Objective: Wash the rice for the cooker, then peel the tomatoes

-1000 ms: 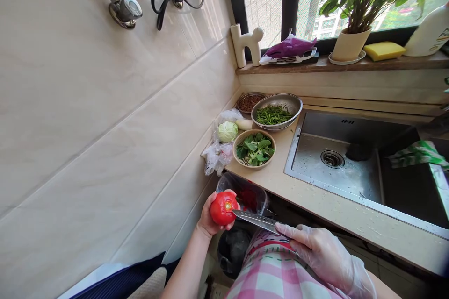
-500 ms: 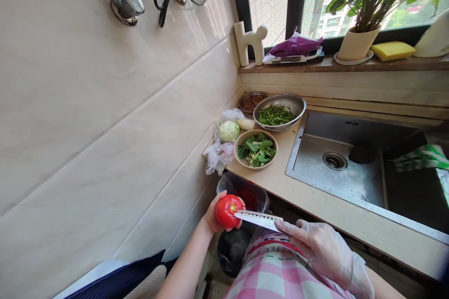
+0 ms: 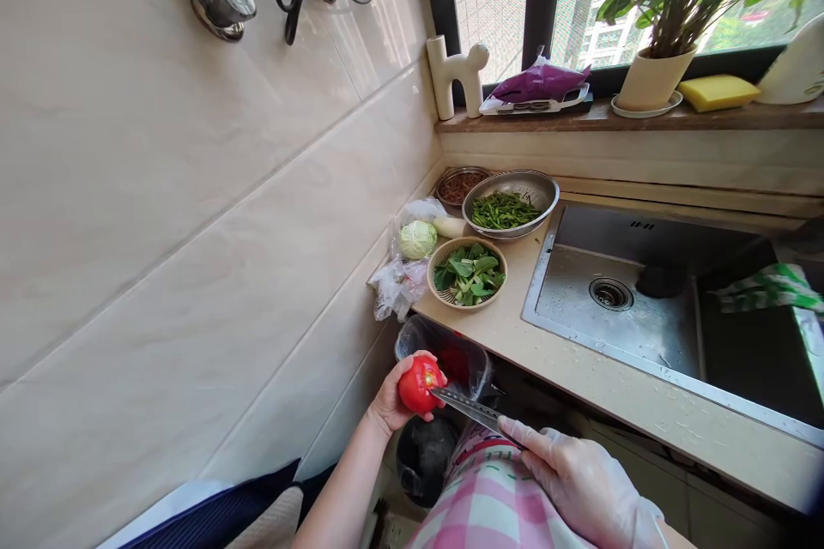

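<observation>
A red tomato (image 3: 417,386) rests in my bare left hand (image 3: 387,402), whose fingers curl around it with the stem end facing right and up. My right hand (image 3: 576,472), in a clear plastic glove, grips a kitchen knife (image 3: 469,405) with a row of holes along its blade. The knife's tip touches the tomato beside the stem scar. Most of the knife's handle is hidden inside the gloved hand. Below both hands stands a lined bin (image 3: 480,360) with something red in it.
On the counter (image 3: 515,292) stand a basket of leafy greens (image 3: 469,273), a metal colander (image 3: 546,199) of green vegetables and a bowl of brown food (image 3: 462,186). A cabbage (image 3: 417,239) lies by the tiled wall. To the right is a steel sink (image 3: 579,274).
The knife blade has turned, its flat now darker and slanting more steeply down to the right. My right hand has rolled and lowered slightly. The tomato has tilted a little in my left hand.
</observation>
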`<control>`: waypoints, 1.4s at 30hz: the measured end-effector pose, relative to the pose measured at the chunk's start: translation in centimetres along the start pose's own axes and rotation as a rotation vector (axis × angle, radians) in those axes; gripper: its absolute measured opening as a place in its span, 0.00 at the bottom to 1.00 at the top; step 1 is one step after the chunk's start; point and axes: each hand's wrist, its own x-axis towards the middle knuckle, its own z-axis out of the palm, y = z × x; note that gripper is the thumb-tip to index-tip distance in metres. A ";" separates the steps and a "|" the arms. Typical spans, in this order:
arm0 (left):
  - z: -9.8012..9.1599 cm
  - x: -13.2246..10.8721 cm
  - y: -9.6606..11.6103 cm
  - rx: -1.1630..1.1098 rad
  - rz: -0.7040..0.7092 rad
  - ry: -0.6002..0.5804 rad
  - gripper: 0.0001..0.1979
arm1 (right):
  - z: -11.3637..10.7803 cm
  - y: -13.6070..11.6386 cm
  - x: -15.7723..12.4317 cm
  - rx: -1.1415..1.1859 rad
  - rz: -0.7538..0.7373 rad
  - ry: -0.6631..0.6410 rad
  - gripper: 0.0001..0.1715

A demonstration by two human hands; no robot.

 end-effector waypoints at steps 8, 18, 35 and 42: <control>0.1 -0.7 -0.1 0.024 0.083 0.058 0.14 | 0.9 -0.7 -0.3 -0.069 0.005 -0.056 0.24; -0.6 -0.7 -1.8 -0.192 0.095 0.057 0.18 | 1.2 -1.1 -0.3 0.011 -0.001 0.008 0.25; -0.3 -0.9 -1.1 -0.131 0.401 0.177 0.22 | -1.1 -1.1 1.1 0.302 0.099 -0.227 0.23; -0.1 -0.9 -0.8 -0.044 0.477 0.173 0.25 | -1.0 -1.5 1.1 0.367 0.132 -0.265 0.23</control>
